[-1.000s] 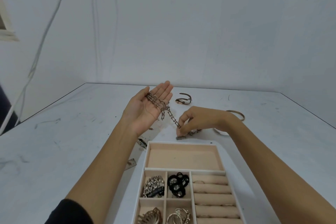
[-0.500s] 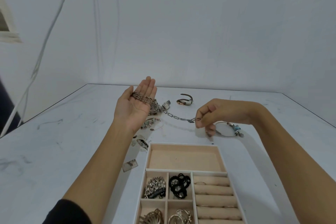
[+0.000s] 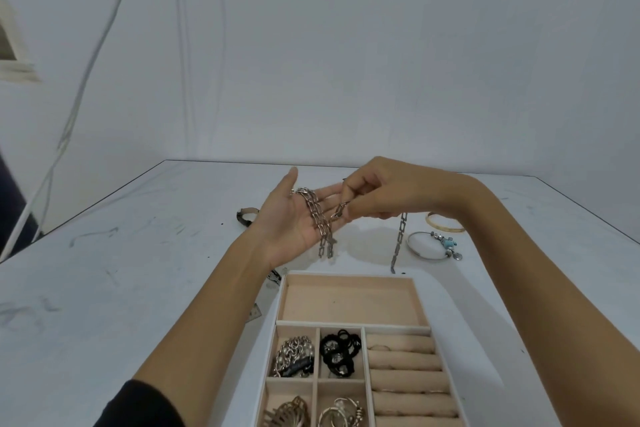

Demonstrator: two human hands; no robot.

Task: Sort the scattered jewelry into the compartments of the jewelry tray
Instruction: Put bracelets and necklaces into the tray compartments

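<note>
My left hand (image 3: 294, 218) is held palm up above the table with straight fingers, and a silver link chain (image 3: 317, 213) lies draped across the palm. My right hand (image 3: 375, 194) pinches one end of that chain just above the left fingers; a loop of it hangs down under the right wrist to the table. The jewelry tray (image 3: 349, 279) stands below the hands. Its large top compartment holds nothing. The small compartments hold a silver chain (image 3: 294, 355), black bands (image 3: 339, 355) and rings.
On the white table to the right lie a silver bangle with turquoise charms (image 3: 434, 244) and a gold bangle (image 3: 445, 222). A dark cuff (image 3: 246, 216) lies left of my left hand. Small pieces sit under my left forearm near the tray's corner.
My right hand has risen from the table and carried the chain's end up and left to the left palm. The left hand has turned a little to the right.
</note>
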